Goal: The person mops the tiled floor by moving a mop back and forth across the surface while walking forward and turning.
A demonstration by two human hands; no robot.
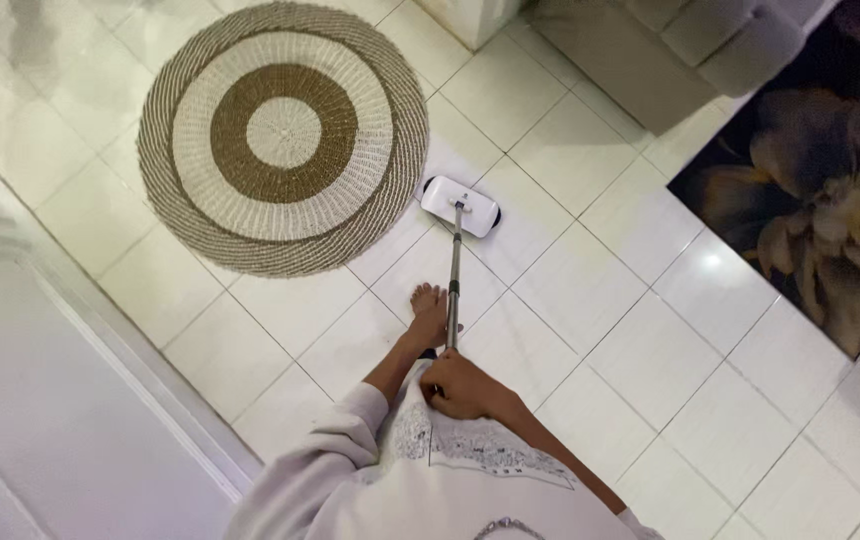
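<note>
While the right hand (462, 388) is closed in a fist around the top of the thin metal pole (453, 280), the white mop head (461, 205) at the other end of this pole lies flat on the white tile floor (650, 360), a little above the centre of the frame. It sits just beside the lower right edge of the round woven rug (282, 133), which has brown and cream rings and fills the upper left part. A bare foot (429, 313) stands on the tiles next to the pole, just above the hand. From the left arm only the grey sleeve (325, 455) shows at the lower middle; the left hand is hidden, so I cannot tell its state. At the right edge lies a dark carpet with large pale flowers (820, 190), and a grey sofa (670, 50) is at the upper right.
</note>
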